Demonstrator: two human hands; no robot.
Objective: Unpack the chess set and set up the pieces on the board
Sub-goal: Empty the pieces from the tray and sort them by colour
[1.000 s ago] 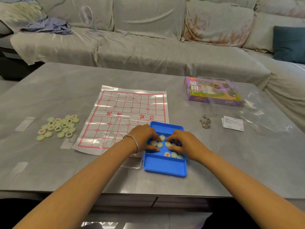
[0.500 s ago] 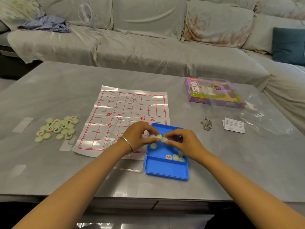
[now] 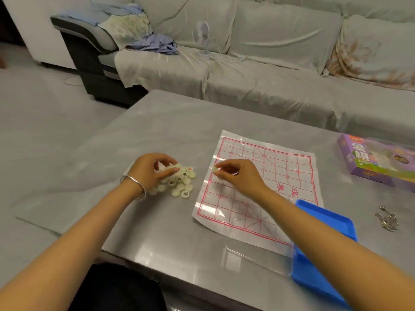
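Judging from the bare board (image 3: pixel 271 173), setup is hardly begun; left hand (image 3: pixel 149 170) curls round heaped pieces (image 3: pixel 182 187), right hand (image 3: pixel 240 176) pinches one piece (image 3: pixel 215 169).

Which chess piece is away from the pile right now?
The pale piece pinched in the right hand, over the left edge of the board. The other visible ones lie heaped in the pile at the left hand.

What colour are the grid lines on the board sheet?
Red grid lines on a whitish, glossy board sheet; the head view shows them clearly.
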